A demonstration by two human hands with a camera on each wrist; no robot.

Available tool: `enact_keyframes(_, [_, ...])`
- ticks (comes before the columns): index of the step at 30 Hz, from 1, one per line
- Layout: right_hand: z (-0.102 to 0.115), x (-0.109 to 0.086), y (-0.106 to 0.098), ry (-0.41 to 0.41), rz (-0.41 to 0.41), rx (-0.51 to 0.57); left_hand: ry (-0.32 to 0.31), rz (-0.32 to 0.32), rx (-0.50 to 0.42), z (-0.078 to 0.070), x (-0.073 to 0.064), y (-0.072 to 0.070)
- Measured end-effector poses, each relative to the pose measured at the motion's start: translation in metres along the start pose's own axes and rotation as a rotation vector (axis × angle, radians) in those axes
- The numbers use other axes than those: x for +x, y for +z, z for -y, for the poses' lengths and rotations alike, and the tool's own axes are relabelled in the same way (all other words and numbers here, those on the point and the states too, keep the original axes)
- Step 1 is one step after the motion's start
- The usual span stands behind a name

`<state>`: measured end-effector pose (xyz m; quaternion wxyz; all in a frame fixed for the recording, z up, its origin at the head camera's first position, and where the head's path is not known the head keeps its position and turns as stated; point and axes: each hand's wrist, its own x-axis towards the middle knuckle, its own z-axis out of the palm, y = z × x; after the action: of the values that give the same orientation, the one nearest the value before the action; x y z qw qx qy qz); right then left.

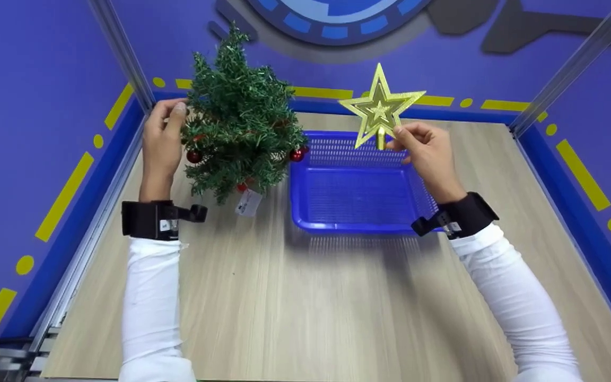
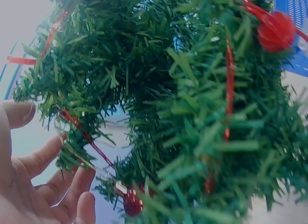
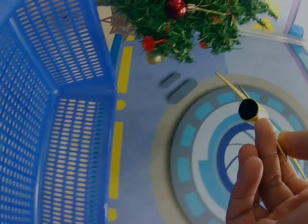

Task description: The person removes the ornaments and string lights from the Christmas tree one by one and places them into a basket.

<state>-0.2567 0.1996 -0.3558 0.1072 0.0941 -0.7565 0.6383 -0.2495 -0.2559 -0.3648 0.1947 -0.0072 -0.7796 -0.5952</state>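
Right hand: thumb and fingertips pinch the gold star at its lower right point. It is held in the air above the back of the blue basket, to the right of the tree. Gripping at the edge probably keeps the hollow socket unobstructed; its dark mouth faces the right wrist camera.

Left hand: fingers loose and spread, thumb apart, touching the tree's outer left twigs (no firm grip seen; some fingertips pass behind foliage). Likely a steadying touch, as light branches could shift easily. Tree stands upright left of the basket, base hidden; this arrangement seemingly gives each hand its own side.
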Motion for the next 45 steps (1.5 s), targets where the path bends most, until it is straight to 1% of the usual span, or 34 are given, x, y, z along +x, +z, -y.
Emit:
enact_keyframes(3, [-0.011, 0.000, -0.004, 0.047, 0.018, -0.008, -0.004, -0.016, -0.007, 0.006, -0.002, -0.003])
enact_keyframes(6, [-0.024, 0.000, -0.008, 0.101, 0.066, -0.036, -0.020, -0.016, 0.000, 0.014, -0.006, -0.006])
enact_keyframes(9, [-0.037, 0.002, -0.012, 0.151, 0.135, -0.113, -0.050, -0.011, 0.023, 0.021, -0.011, -0.008])
enact_keyframes(14, [-0.055, 0.008, -0.016, 0.251, 0.282, -0.262, -0.087, 0.013, 0.083, 0.030, -0.018, -0.009])
enact_keyframes(17, [-0.063, 0.011, -0.018, 0.299, 0.371, -0.340, -0.081, 0.001, 0.108, 0.032, -0.022, -0.008])
enact_keyframes(19, [-0.068, 0.014, -0.020, 0.316, 0.424, -0.391, -0.070, -0.010, 0.085, 0.035, -0.025, -0.006])
enact_keyframes(21, [-0.073, 0.015, -0.021, 0.320, 0.471, -0.438, -0.075, -0.011, 0.036, 0.040, -0.028, -0.005])
enact_keyframes(24, [-0.079, 0.018, -0.020, 0.319, 0.541, -0.521, -0.101, 0.008, -0.044, 0.049, -0.032, -0.002])
enact_keyframes(27, [-0.082, 0.020, -0.016, 0.314, 0.608, -0.609, -0.124, 0.004, -0.082, 0.057, -0.034, -0.002])
enact_keyframes(29, [-0.082, 0.021, -0.013, 0.303, 0.639, -0.681, -0.130, -0.006, -0.084, 0.058, -0.035, -0.001])
enact_keyframes(32, [-0.082, 0.023, -0.009, 0.263, 0.667, -0.832, -0.152, -0.010, -0.083, 0.045, -0.038, 0.000])
enact_keyframes(34, [-0.082, 0.023, -0.007, 0.251, 0.679, -0.935, -0.159, -0.007, -0.086, 0.042, -0.039, 0.001])
enact_keyframes(36, [-0.082, 0.023, -0.005, 0.238, 0.690, -1.029, -0.159, -0.006, -0.082, 0.042, -0.039, 0.002])
enact_keyframes(37, [-0.081, 0.023, -0.004, 0.236, 0.703, -1.065, -0.159, -0.008, -0.076, 0.046, -0.038, 0.002])
enact_keyframes(39, [-0.082, 0.023, -0.003, 0.234, 0.743, -1.132, -0.155, -0.013, -0.055, 0.055, -0.036, 0.003])
enact_keyframes(40, [-0.083, 0.022, -0.003, 0.228, 0.772, -1.159, -0.157, -0.013, -0.039, 0.057, -0.036, 0.004])
enact_keyframes(43, [-0.087, 0.022, -0.001, 0.231, 0.878, -1.211, -0.164, -0.026, 0.002, 0.058, -0.037, 0.005])
enact_keyframes(45, [-0.089, 0.021, -0.001, 0.227, 0.921, -1.223, -0.156, -0.041, 0.009, 0.058, -0.038, 0.004])
